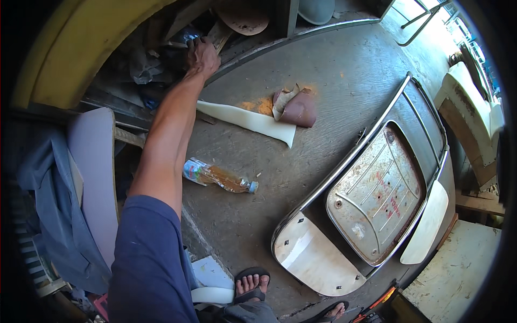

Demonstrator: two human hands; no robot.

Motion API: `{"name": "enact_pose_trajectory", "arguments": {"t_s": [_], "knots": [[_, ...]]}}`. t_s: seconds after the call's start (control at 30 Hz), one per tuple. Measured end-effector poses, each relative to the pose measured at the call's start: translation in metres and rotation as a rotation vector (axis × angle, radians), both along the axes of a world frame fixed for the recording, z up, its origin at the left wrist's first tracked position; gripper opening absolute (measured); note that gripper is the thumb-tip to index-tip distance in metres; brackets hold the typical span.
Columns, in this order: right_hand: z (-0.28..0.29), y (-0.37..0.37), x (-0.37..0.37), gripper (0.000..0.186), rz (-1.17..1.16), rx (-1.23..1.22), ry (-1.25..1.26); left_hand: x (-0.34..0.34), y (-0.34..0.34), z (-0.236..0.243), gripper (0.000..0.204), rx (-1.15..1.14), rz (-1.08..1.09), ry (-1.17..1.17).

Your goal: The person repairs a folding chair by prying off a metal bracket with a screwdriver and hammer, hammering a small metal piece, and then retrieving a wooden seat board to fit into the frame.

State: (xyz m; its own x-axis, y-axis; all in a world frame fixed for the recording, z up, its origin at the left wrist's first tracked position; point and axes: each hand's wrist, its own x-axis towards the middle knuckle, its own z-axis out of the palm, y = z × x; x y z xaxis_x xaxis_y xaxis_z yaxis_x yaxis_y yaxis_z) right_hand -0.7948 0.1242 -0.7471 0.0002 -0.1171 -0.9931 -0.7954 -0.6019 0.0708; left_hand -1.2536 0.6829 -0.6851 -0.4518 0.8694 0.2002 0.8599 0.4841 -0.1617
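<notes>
The left hand (203,55) is stretched far out into a dark pile of junk (151,64) by the yellow wall (70,48); its fingers curl down over something there, but I cannot tell what, or if it is pinched; the right hand is not in the picture; on the floor (323,81) near the arm lies a bottle (218,176) on its side; a pale strip (247,121) and brown sandpaper (296,107) lie close, beside orange dust; a rusty metal panel (377,194) lies further right

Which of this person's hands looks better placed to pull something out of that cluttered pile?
Left, probably. The left hand is stretched out and already resting on the pile of scraps under the yellow arch. The right hand is not in view.
</notes>
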Motion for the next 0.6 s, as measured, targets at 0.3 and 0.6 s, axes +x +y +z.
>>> {"name": "enact_pose_trajectory", "arguments": {"t_s": [0.3,0.6], "knots": [[-0.001,-0.002,0.015,0.041,-0.027,0.011,0.042,-0.057,0.024,0.042,0.058,0.537,-0.288,0.069],[0.021,0.03,0.061,0.034,0.397,0.121,0.0,0.069,0.013,-0.036,0.073,0.482,0.056,-0.047]]}}
